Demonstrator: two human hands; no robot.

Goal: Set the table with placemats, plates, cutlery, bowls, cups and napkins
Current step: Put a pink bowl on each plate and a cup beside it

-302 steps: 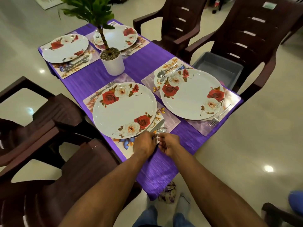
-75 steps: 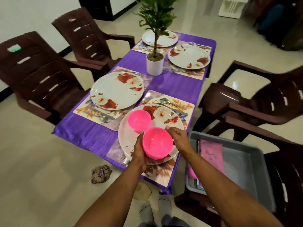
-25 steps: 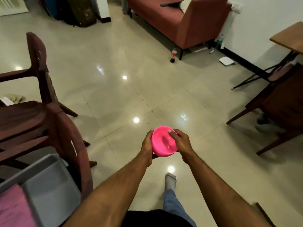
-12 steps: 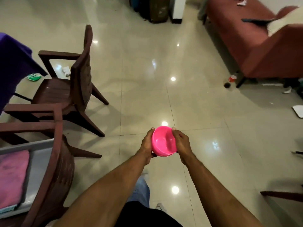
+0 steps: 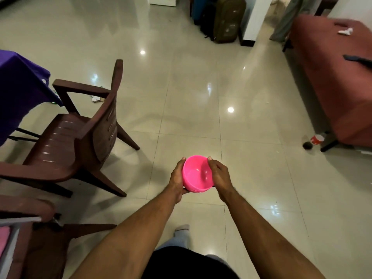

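Two hands in use: left hand (image 5: 177,178) and right hand (image 5: 219,175) both carry the pink bowls (image 5: 197,174).
Floor: glossy tiled floor (image 5: 201,93) fills most of the view; ceiling lights glare off it.
Sofa: red sofa (image 5: 332,77) along the right edge, well apart from the hands.
Desk: only a corner shows at far left, under a purple tablecloth (image 5: 18,85); no place settings are in view.
Chairs: one brown plastic chair (image 5: 80,133) stands between the hands and the desk; a second chair (image 5: 30,238) at lower left carries a grey bin (image 5: 10,242) with something pink inside.
Luggage: suitcases (image 5: 225,19) stand at the far wall.
Bowls: held level above open floor, mouth up. Stepped rims at the bottom edge suggest a nested stack; the count cannot be told.
Grip, left: fingers curled under and round the left wall, thumb at the rim.
Grip, right: fingers curled round the right wall, thumb on the rim.
Bottle: a dark drinks bottle (image 5: 314,140) with a red label lies on the floor by the sofa leg.
Risk 1: smooth nested plastic may slide apart if the stack tilts; judged low with both hands on it.
Risk 2: the chair's splayed legs could catch a foot on the way to the desk.
Risk 3: the polished floor may be slippery under the socked foot (image 5: 182,230).
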